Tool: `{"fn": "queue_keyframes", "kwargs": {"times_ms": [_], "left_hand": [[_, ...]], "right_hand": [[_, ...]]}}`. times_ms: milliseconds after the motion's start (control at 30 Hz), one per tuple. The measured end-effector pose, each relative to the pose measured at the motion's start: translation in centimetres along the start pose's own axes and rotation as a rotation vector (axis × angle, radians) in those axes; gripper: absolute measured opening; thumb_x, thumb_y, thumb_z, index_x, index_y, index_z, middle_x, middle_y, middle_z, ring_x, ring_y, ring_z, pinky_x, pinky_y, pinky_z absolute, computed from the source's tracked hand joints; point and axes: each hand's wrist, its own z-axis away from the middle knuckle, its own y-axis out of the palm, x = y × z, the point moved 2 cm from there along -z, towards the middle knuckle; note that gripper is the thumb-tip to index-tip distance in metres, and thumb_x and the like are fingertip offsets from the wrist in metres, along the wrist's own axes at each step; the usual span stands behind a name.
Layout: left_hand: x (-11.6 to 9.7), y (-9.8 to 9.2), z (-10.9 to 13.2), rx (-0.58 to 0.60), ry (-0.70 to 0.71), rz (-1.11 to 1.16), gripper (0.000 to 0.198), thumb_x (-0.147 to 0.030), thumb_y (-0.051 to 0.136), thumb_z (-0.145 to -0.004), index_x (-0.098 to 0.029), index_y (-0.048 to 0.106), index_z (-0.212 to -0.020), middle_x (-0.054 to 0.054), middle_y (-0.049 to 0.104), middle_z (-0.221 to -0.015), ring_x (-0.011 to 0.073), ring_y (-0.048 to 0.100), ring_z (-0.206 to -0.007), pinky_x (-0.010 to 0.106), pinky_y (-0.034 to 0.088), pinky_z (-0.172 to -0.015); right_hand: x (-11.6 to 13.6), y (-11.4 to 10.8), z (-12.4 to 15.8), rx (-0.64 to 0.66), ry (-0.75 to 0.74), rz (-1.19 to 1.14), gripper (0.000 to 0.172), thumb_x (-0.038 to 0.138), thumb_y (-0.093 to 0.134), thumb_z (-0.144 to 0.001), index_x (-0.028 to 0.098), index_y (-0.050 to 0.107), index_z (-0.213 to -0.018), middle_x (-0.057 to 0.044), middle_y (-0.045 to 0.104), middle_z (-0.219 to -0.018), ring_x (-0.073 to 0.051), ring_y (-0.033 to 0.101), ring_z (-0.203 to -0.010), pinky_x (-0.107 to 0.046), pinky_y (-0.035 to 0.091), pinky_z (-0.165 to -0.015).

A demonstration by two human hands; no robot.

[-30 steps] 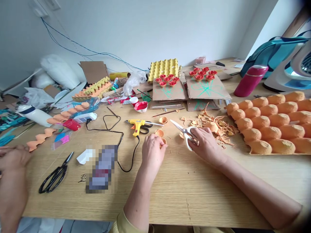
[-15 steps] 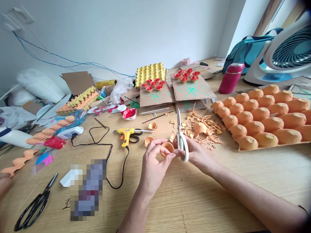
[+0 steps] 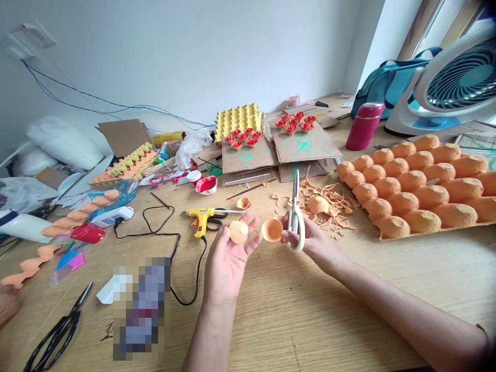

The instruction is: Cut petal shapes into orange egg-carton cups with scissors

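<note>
My left hand (image 3: 225, 263) is turned palm up near the table's middle. A small orange egg-carton cup (image 3: 238, 232) sits between its thumb and fingers, rounded bottom towards me. My right hand (image 3: 312, 240) grips scissors (image 3: 295, 219) with white handles, blades pointing up and away and lying together. At that hand's thumb and fingertips is a second egg-carton cup (image 3: 272, 230), its hollow side facing me. Just beyond my hands, one more cut cup (image 3: 244, 203) rests on the table. Orange carton scraps (image 3: 329, 204) are heaped beyond the right hand.
A yellow glue gun (image 3: 200, 219) with a black cord lies left of centre. To the right are an orange egg tray (image 3: 420, 194), pink bottle (image 3: 365, 126) and fan (image 3: 461, 88). Cardboard (image 3: 306, 147) bearing red flowers stands behind. Black scissors (image 3: 58, 333) and another person's hand (image 3: 8, 305) are at left.
My left hand has let go of the first cup, which is now at my right hand, and moved left. It has picked up another cup from the table.
</note>
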Motion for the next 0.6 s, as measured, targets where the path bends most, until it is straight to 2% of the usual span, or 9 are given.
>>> {"fn": "queue_keyframes", "kwargs": {"times_ms": [67, 133, 233, 267, 333, 400, 467, 533, 600], "left_hand": [[-0.1, -0.2, -0.1, -0.035, -0.063, 0.033, 0.034, -0.05, 0.043, -0.093, -0.021, 0.059, -0.099, 0.012, 0.067, -0.123, 0.0252, 0.066, -0.11, 0.038, 0.058, -0.08], [0.0, -0.3, -0.1, -0.065, -0.133, 0.083, 0.034, -0.052, 0.044, -0.092, -0.02, 0.057, -0.092, 0.011, 0.068, -0.104, 0.0188, 0.067, -0.089, 0.028, 0.055, -0.063], [0.5, 0.2, 0.3, -0.022, -0.18, 0.054, 0.031, -0.052, 0.052, -0.089, -0.02, 0.051, -0.09, 0.003, 0.06, -0.084, 0.0098, 0.053, -0.061, 0.018, 0.037, -0.044], [0.6, 0.5, 0.4, -0.002, -0.143, -0.033, 0.029, -0.049, 0.057, -0.088, -0.021, 0.05, -0.093, 0.001, 0.058, -0.082, 0.0085, 0.049, -0.057, 0.017, 0.034, -0.043], [0.6, 1.0, 0.8, 0.012, 0.04, -0.328, 0.026, -0.04, 0.063, -0.087, -0.023, 0.053, -0.103, -0.001, 0.056, -0.083, 0.0086, 0.05, -0.06, 0.018, 0.039, -0.049], [0.6, 1.6, 1.2, 0.019, 0.302, -0.664, 0.021, -0.028, 0.061, -0.089, -0.024, 0.057, -0.11, 0.001, 0.058, -0.089, 0.012, 0.057, -0.075, 0.023, 0.049, -0.069], [0.7, 2.1, 1.6, 0.056, 0.495, -0.916, 0.022, -0.018, 0.057, -0.09, -0.024, 0.061, -0.111, 0.003, 0.059, -0.095, 0.0151, 0.06, -0.088, 0.028, 0.049, -0.084], [1.0, 2.3, 1.7, 0.098, 0.567, -1.057, 0.023, -0.013, 0.057, -0.089, -0.024, 0.063, -0.109, 0.003, 0.06, -0.096, 0.0153, 0.061, -0.086, 0.027, 0.049, -0.083], [1.4, 2.3, 1.7, 0.091, 0.608, -1.121, 0.018, -0.013, 0.059, -0.088, -0.023, 0.065, -0.102, 0.002, 0.059, -0.092, 0.0143, 0.061, -0.08, 0.025, 0.048, -0.076]], "right_hand": [[0.0, -0.2, -0.1, -0.017, -0.012, 0.007, 0.045, 0.059, 0.073, -0.077, 0.023, 0.055, -0.098, 0.0, 0.063, -0.077, -0.018, 0.061, -0.072, -0.035, 0.051, -0.067], [-0.1, -0.4, -0.1, -0.043, -0.021, -0.01, 0.045, 0.058, 0.073, -0.077, 0.023, 0.055, -0.098, 0.0, 0.062, -0.078, -0.019, 0.062, -0.073, -0.035, 0.052, -0.068], [-0.2, -0.4, -0.2, -0.066, -0.026, -0.032, 0.045, 0.058, 0.074, -0.076, 0.024, 0.054, -0.097, 0.0, 0.062, -0.079, -0.018, 0.061, -0.072, -0.035, 0.052, -0.067], [-0.3, -0.3, -0.1, -0.063, -0.026, -0.034, 0.045, 0.058, 0.075, -0.076, 0.024, 0.054, -0.097, 0.0, 0.062, -0.079, -0.018, 0.061, -0.072, -0.035, 0.052, -0.067], [-0.3, -0.2, -0.1, -0.051, -0.022, -0.042, 0.045, 0.057, 0.075, -0.075, 0.023, 0.054, -0.097, 0.0, 0.062, -0.08, -0.018, 0.06, -0.072, -0.035, 0.052, -0.066], [-0.4, 0.0, -0.1, -0.037, -0.018, -0.057, 0.046, 0.057, 0.076, -0.074, 0.023, 0.055, -0.096, 0.0, 0.062, -0.081, -0.017, 0.06, -0.073, -0.034, 0.052, -0.066], [-0.4, 0.0, -0.1, -0.036, -0.021, -0.071, 0.045, 0.056, 0.077, -0.074, 0.023, 0.055, -0.096, 0.0, 0.062, -0.082, -0.017, 0.06, -0.072, -0.033, 0.051, -0.065], [-0.4, 0.1, 0.0, -0.044, -0.031, -0.082, 0.045, 0.055, 0.077, -0.074, 0.023, 0.054, -0.095, 0.001, 0.063, -0.082, -0.016, 0.059, -0.071, -0.032, 0.051, -0.064], [-0.5, 0.1, 0.0, -0.04, -0.041, -0.086, 0.044, 0.054, 0.077, -0.074, 0.023, 0.053, -0.095, 0.0, 0.063, -0.082, -0.015, 0.058, -0.07, -0.031, 0.05, -0.064]]}}
